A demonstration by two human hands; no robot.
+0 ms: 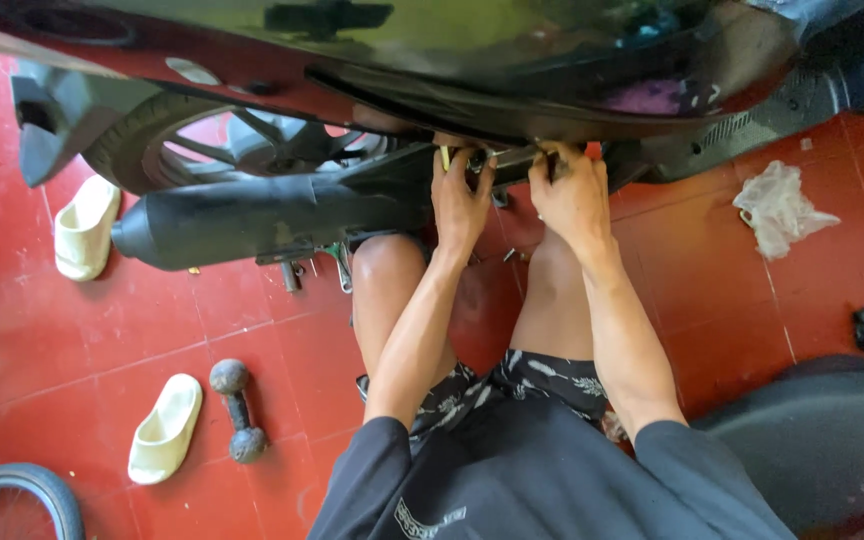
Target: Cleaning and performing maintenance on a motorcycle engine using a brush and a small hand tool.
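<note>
Reaching under the dark red glossy scooter body [252, 75], the left hand [459, 200] is closed around a thin yellow-handled tool [445, 157]. The right hand [574, 200] is pressed against the underside, its grip hidden; a black cylindrical exhaust muffler [252, 222] is seen beside them

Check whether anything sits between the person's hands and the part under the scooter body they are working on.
Nothing visible does. The left hand and right hand are both already up against the dark metal fitting under the scooter body, above the exhaust muffler.

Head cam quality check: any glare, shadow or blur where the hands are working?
Head view: daylight glare and reflections on the glossy scooter body; left hand and right hand sharp and evenly lit, but their fingertips reach into deep shadow under the body, so what they grip is unclear; wide-angle bending at the edges.
</note>
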